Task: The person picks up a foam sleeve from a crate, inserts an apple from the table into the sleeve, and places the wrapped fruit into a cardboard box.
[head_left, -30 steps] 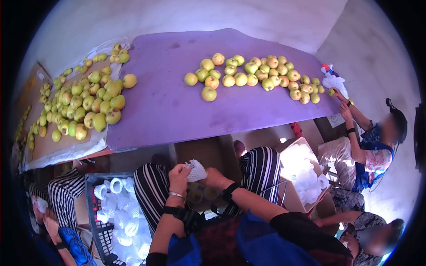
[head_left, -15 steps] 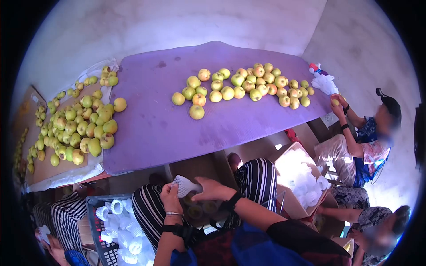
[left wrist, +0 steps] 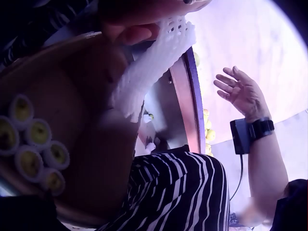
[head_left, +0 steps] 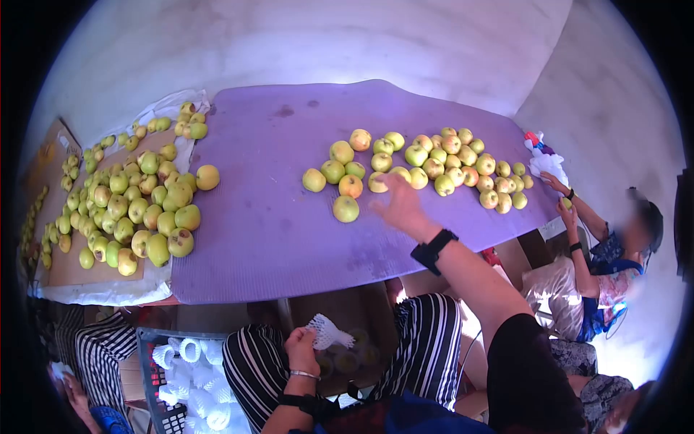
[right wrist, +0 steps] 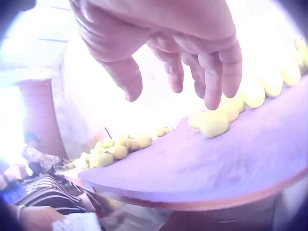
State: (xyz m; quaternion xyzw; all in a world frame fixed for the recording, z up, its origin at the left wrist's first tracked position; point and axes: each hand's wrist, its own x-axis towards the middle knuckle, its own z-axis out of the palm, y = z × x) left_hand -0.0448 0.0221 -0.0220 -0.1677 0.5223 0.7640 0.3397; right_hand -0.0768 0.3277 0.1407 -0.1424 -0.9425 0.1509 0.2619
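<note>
My left hand [head_left: 302,352] pinches a white foam net sleeve [head_left: 332,333] over my lap. In the left wrist view the sleeve [left wrist: 149,72] hangs slack from the fingers. Out over the purple table [head_left: 267,231] reaches my right hand [head_left: 406,210], its fingers spread and holding nothing. Just beyond its fingertips lies a loose group of green-yellow apples [head_left: 333,171]. The right wrist view has the same hand [right wrist: 168,43] above the table, fingers pointing down, with a nearby apple [right wrist: 214,126] past them.
A larger heap of apples [head_left: 119,206] covers cardboard on the left. A black crate [head_left: 148,362] of foam sleeves stands beside my left leg. Between my knees, a carton [left wrist: 72,187] holds several sleeved apples [left wrist: 37,132]. Another person [head_left: 614,267] sits at the right end.
My right hand has left the foam sleeve at my lap and moved forward over the table to the apples. The left hand has stayed at the lap with the sleeve.
</note>
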